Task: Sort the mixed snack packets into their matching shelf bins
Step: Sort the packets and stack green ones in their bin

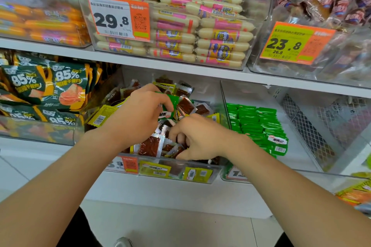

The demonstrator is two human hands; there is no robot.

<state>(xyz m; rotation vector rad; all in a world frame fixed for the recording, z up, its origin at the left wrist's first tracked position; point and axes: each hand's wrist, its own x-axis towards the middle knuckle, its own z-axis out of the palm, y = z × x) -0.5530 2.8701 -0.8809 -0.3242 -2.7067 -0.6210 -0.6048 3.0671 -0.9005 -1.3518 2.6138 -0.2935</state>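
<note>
Shop shelving carries clear bins. Above the mixed bin (176, 172) centre, the left hand (138, 114) grips green packets (169, 103). The right hand (198, 136) curls into packets at its front edge; grip indeterminate. Probable step: extracting strays. Next move likely requires transfer to the green bin (301, 172).

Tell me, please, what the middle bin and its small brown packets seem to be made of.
The middle bin looks like clear rigid plastic, glossy; its contents show through the front wall. The brown packets look like thin film, perhaps foil-laminated plastic: shiny, with silvery serrated edges.
</note>
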